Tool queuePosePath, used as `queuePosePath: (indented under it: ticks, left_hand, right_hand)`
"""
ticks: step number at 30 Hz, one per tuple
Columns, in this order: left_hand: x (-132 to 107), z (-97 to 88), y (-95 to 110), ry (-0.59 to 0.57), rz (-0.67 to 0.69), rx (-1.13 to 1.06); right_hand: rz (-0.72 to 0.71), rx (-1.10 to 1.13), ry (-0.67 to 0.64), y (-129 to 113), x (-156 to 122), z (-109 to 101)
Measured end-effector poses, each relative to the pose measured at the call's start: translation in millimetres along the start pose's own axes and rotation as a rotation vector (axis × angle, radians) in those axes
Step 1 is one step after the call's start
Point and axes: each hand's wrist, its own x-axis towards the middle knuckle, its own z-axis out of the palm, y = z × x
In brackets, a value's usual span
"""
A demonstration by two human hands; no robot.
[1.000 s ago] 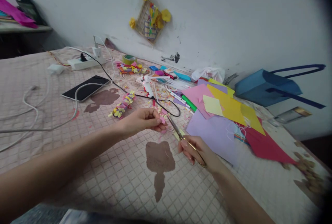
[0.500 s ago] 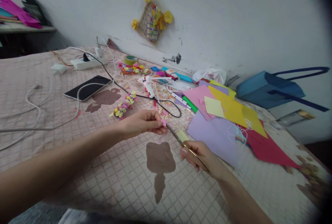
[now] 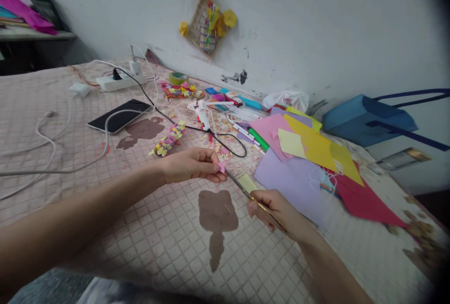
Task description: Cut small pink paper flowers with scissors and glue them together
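Between the thumb and fingers of my left hand is a small piece of pink paper. My right hand grips a pair of scissors with gold-coloured handles. The blade tips reach the edge of the pink paper. A pale yellow paper strip lies on the cloth just behind the scissors. Beyond my left wrist rests a garland of yellow, pink and purple paper flowers. Small paper scraps are scattered behind my left fingertips.
A white glue gun with a black cord lies behind my hands. Coloured paper sheets and a green marker are to the right. At left are a black tablet, white cables and a power strip. A blue bag stands far right.
The view has shifted slightly. Both hands stay in nearly the same place, with the scissors still at the pink paper.
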Motion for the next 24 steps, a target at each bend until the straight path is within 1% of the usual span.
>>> queuePosePath:
  ticks: [9,24]
  left_hand:
    - [-0.1,0.1,0.5,-0.01,-0.015,0.011]
    - [-0.1,-1.4,-0.4,-0.039,-0.018,0.031]
  right_hand:
    - [0.021,-0.022,0.002,-2.0,-0.2,0.3]
    - [-0.003,-0.059,-0.005,-4.6,-1.0,-0.6]
